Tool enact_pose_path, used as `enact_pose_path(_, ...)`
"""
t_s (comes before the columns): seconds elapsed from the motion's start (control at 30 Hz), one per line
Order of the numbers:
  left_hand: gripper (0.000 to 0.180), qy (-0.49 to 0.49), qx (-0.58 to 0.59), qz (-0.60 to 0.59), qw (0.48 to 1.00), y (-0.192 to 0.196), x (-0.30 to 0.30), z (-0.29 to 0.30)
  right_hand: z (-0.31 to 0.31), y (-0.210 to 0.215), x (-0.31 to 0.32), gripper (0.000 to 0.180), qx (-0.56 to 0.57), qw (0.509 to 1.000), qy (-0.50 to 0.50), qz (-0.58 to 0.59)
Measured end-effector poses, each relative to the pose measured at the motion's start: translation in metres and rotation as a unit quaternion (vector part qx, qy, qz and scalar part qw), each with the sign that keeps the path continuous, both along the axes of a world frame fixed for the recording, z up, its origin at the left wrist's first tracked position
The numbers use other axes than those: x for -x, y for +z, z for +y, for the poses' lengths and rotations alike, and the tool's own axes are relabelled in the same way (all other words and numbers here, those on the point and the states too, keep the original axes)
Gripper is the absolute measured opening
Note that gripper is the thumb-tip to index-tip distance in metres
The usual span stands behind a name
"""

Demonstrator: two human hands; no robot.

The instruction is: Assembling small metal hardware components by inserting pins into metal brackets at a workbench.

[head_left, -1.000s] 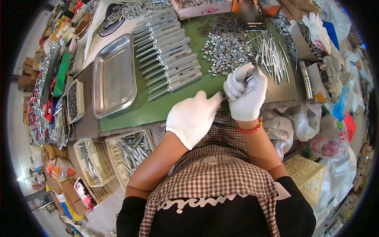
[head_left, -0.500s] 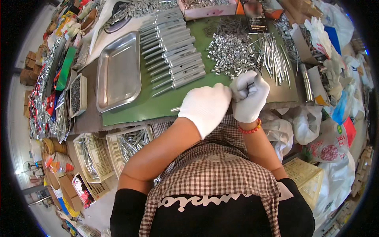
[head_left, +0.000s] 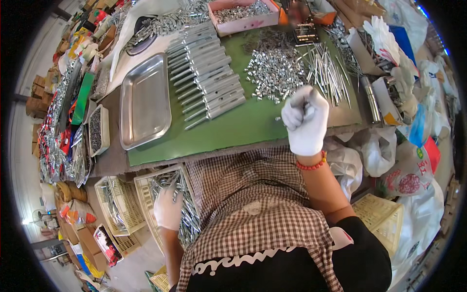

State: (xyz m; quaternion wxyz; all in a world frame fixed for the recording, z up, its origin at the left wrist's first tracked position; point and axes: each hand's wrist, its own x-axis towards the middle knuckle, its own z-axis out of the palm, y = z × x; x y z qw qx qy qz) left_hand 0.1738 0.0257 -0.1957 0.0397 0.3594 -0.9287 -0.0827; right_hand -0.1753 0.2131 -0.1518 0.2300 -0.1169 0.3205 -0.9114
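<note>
My left hand [head_left: 168,209], in a white glove, hangs over a cream plastic basket [head_left: 147,214] of loose metal rods [head_left: 187,216] below the table edge. Its fingers look apart, somewhat blurred, with nothing seen in them. My right hand [head_left: 307,124], also gloved, is raised above the near table edge, fingers curled and thumb pressed to the index finger; whatever it may hold is too small to make out. Just beyond it lie a heap of small silver metal sleeves [head_left: 275,70] and a bundle of thin metal pins [head_left: 327,73]. One loose sleeve [head_left: 278,118] sits beside this hand.
A row of grey metal tubes with thin rods [head_left: 209,82] lies on the green mat [head_left: 194,141]. Left of it is a steel tray [head_left: 124,107]. A pink box [head_left: 226,29] of small parts stands at the back. Another basket [head_left: 129,211] is on the left; plastic bags [head_left: 379,155] crowd the right.
My left hand has left my right hand and moved down and left to the basket. The rod end that stuck out beside it no longer shows. My right hand stays raised and curled.
</note>
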Motion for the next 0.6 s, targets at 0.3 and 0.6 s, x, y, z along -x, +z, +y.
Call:
enact_pose_path(0.3,0.019,-0.462,-0.069,0.279,0.839,0.070,0.210,0.086,-0.012,0.019,-0.005,0.020,-0.102,0.994,-0.045,-0.005)
enact_pose_path(0.6,0.022,-0.477,-0.073,0.314,0.818,0.057,0.235,0.137,0.000,0.009,0.011,0.028,-0.425,0.733,-0.311,0.431)
